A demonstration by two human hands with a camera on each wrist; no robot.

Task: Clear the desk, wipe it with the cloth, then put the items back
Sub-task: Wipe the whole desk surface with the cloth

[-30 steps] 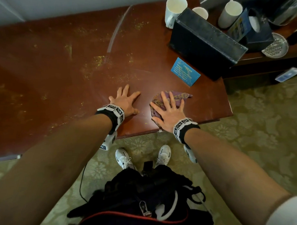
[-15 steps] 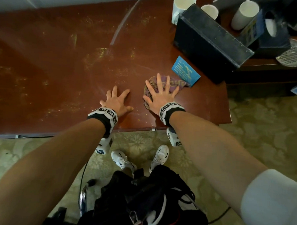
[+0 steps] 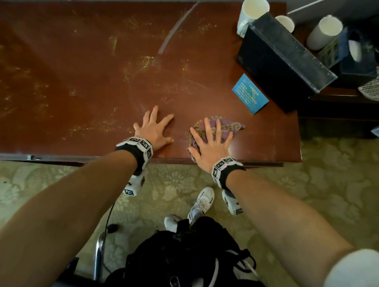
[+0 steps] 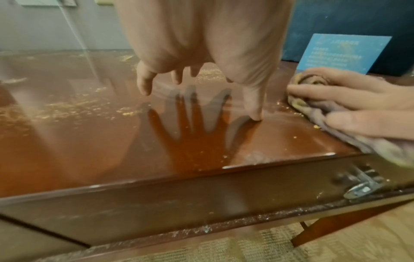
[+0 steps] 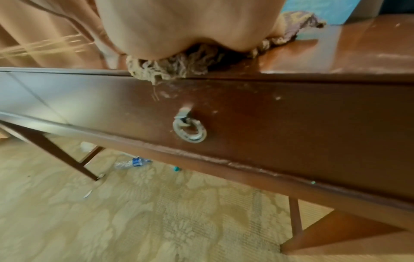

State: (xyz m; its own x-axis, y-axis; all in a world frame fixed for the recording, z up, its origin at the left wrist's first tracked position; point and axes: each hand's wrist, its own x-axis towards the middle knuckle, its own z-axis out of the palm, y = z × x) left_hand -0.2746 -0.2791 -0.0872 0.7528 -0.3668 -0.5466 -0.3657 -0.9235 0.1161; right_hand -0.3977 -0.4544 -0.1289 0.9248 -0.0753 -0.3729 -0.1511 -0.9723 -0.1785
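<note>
Counts: 3 white cups (image 3: 252, 11) at far right, 1 black box (image 3: 283, 63), 1 blue card (image 3: 250, 93), 1 cloth (image 3: 225, 126).
Cloth: purple/gold, bunched, on bench (image 3: 79, 75) near front edge, right of centre; its near end overhangs the edge.
Your R hand (image 3: 210, 142): flat on cloth, fingers spread, pressing; no pinch.
Your L hand (image 3: 155, 129): grip spread, thumb tip on bare bench, just left of cloth, apart from it.
Bench top: yellowish crumbs scattered centre & left.
</note>
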